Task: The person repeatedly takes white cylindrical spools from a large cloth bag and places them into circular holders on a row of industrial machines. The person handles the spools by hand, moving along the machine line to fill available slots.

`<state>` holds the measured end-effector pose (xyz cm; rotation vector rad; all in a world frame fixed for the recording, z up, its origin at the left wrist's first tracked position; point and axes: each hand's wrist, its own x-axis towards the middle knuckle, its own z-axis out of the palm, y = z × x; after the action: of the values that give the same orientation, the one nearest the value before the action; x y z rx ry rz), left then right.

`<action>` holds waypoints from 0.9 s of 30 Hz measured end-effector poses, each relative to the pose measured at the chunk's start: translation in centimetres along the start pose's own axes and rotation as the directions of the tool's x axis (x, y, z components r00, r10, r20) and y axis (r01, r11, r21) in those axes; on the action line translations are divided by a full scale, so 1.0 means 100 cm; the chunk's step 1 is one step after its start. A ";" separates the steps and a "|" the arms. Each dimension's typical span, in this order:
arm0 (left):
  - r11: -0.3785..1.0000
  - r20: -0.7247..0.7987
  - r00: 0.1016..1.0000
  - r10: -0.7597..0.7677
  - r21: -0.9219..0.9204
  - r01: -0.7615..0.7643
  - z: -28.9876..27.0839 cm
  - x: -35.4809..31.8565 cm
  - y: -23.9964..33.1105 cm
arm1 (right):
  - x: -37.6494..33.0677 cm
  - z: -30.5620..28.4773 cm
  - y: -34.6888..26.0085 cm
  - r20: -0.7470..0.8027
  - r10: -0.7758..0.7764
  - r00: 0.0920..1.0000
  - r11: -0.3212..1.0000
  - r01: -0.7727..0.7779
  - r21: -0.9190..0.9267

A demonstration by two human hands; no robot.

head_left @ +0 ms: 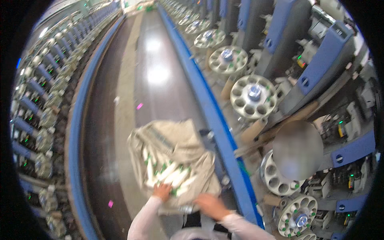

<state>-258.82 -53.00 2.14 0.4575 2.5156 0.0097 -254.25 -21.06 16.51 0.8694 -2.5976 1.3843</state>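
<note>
An open beige cloth sack [176,134] is in front of me, its top folded back on the far side. White yarn bobbins with green tips [173,175] lie loose inside it, several of them pointing different ways. My left hand [162,192] reaches over the sack's near edge, its fingers stretched out against the nearest bobbins; no bobbin is visibly gripped. At the near right corner of the sack is my right hand [213,206], smeared by motion. Its fingers are too blurred to show whether they hold the cloth.
Spinning machines line both sides of a long aisle with a shiny floor [160,100]. A blue rail [208,100] runs close on the right, another [76,136] on the left. Round bobbin trays [253,97] stick out at the right. Pink scraps [139,106] lie on the floor.
</note>
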 end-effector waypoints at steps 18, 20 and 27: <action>-0.094 -0.235 0.758 -0.609 -0.927 -0.363 -0.215 -0.089 -0.046 | 0.139 0.114 0.096 0.469 0.406 0.785 0.913 -0.369 -0.174; -0.210 -0.191 0.702 -0.686 -0.872 -0.442 -0.248 -0.098 -0.022 | 0.137 0.073 0.081 0.253 0.503 0.827 0.795 -0.557 0.241; -0.151 -0.360 0.927 -0.106 -0.915 -0.373 -0.266 -0.003 0.160 | 0.085 -0.123 0.002 0.599 0.500 0.626 0.098 -0.727 0.679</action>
<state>-267.89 -35.60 26.18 -0.0269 1.7717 2.1934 -263.85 -15.18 26.35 -0.3417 -2.1922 3.2923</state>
